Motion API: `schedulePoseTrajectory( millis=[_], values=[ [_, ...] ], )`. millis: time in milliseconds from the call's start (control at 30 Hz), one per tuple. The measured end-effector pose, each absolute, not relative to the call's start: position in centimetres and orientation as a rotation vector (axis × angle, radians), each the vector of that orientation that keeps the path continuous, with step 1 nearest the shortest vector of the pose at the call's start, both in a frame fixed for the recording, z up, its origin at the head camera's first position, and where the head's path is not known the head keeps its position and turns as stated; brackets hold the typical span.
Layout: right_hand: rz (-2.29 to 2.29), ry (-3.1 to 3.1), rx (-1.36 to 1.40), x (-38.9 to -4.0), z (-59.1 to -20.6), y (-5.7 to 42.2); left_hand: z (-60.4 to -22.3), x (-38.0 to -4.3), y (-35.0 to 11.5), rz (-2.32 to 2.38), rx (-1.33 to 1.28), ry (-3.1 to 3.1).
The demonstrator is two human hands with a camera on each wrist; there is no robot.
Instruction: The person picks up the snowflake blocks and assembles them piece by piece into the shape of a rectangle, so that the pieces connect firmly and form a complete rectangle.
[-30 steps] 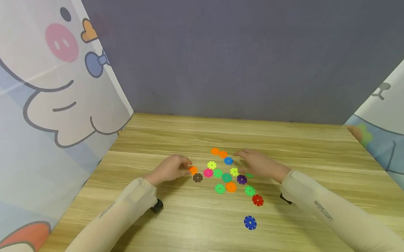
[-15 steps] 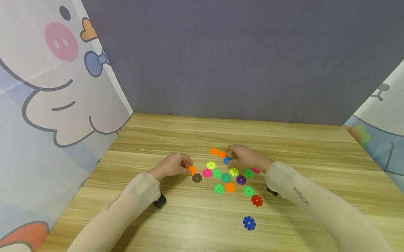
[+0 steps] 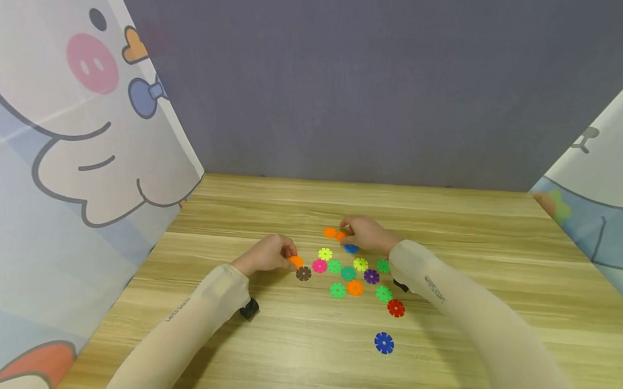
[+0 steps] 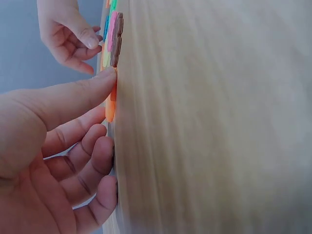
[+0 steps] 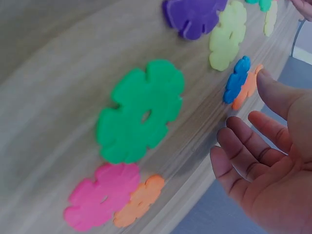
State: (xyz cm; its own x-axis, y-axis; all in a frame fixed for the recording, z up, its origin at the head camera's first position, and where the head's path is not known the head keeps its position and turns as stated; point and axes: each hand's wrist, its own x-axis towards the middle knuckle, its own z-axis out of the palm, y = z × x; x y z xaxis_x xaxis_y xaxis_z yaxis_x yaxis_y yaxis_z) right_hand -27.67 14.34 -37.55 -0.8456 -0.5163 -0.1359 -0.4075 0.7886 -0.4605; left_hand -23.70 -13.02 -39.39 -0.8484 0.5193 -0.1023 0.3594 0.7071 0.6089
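Note:
At the left end of a spread of slotted, flower-shaped plastic discs, my left hand [image 3: 268, 254] pinches the edges of an orange disc [image 3: 296, 261] between thumb and index finger, as the left wrist view shows; its other fingers curl loosely. A brown disc [image 3: 303, 274] lies right beside that one. Toward the back, my right hand [image 3: 370, 234] reaches over a blue disc [image 3: 351, 249], thumb and index finger apart. Its fingertips are close to another orange disc [image 5: 250, 84], which overlaps the blue one in the right wrist view. Nothing shows within the right hand's grasp.
Several more discs lie flat on the wooden table [image 3: 265, 353], among them a pink disc [image 3: 320, 266], a purple disc [image 3: 371, 277] and a red disc [image 3: 396, 308]. A dark blue disc [image 3: 384, 343] lies apart, nearer the front. A grey panel [image 3: 345, 104] stands behind the table.
My right hand has moved left across the discs to the orange one at the back, uncovering green and yellow discs. My left hand stays at its orange disc.

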Motion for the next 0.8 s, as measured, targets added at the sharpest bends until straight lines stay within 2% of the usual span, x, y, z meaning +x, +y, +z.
schedulePoseTrajectory(
  millis=[800],
  values=[
    [-0.598, 2.744, -0.613, -28.65, -37.83, 13.76, -39.37, -23.44, -13.64, 1.065, 0.775, 2.555]
  ],
)
